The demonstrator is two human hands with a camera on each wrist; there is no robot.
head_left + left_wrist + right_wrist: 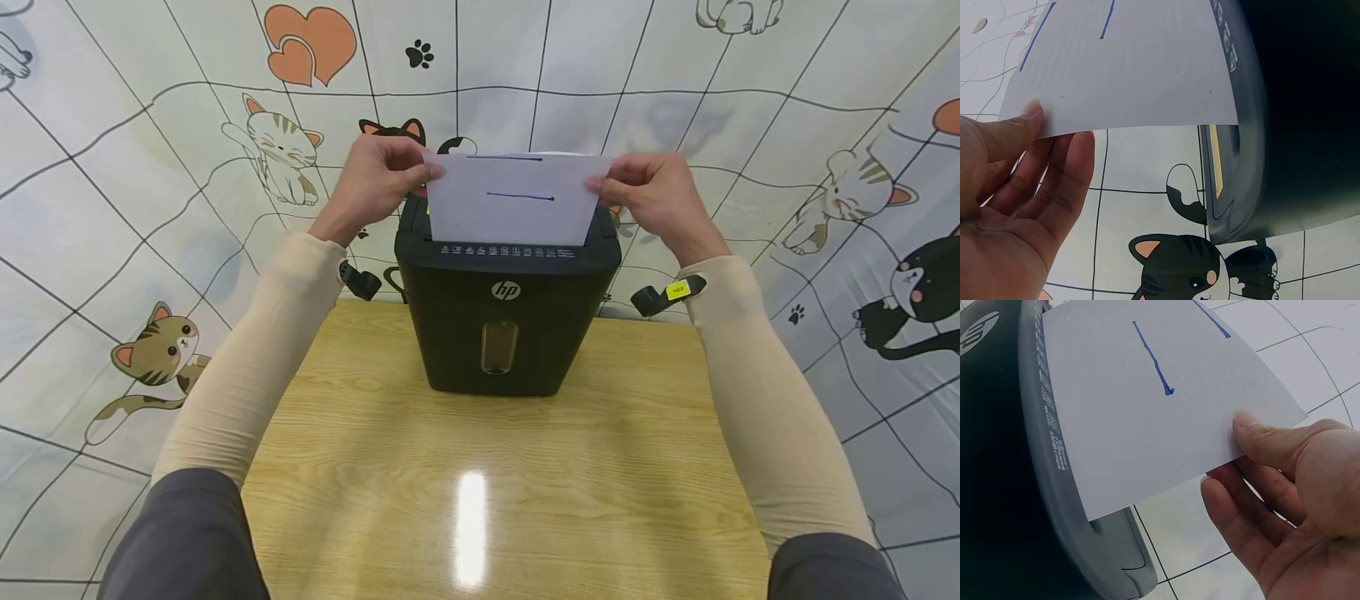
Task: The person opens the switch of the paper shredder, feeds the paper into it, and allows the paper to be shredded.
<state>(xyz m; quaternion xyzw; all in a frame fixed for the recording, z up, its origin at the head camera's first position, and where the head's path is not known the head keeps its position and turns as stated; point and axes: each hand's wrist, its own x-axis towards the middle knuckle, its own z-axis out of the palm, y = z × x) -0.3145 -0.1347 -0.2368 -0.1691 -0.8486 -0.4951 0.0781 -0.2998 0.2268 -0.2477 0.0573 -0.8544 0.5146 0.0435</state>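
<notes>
A white sheet of paper (517,218) with short blue pen lines stands upright at the top of a black HP paper shredder (465,325). Its lower edge meets the shredder's top, just behind a row of small printed icons. My left hand (384,179) pinches the sheet's upper left side, thumb in front and fingers behind, as the left wrist view also shows in the paper (1135,81). On the opposite side my right hand (655,196) pinches it the same way; in the right wrist view the thumb (1272,440) lies on the paper's face.
The shredder stands at the back of a light wooden table (525,483), close to a white curtain (495,50) printed with cats and grid lines. A dark loop (393,282) sticks out at the shredder's left. A small camera (667,295) is worn on the right wrist.
</notes>
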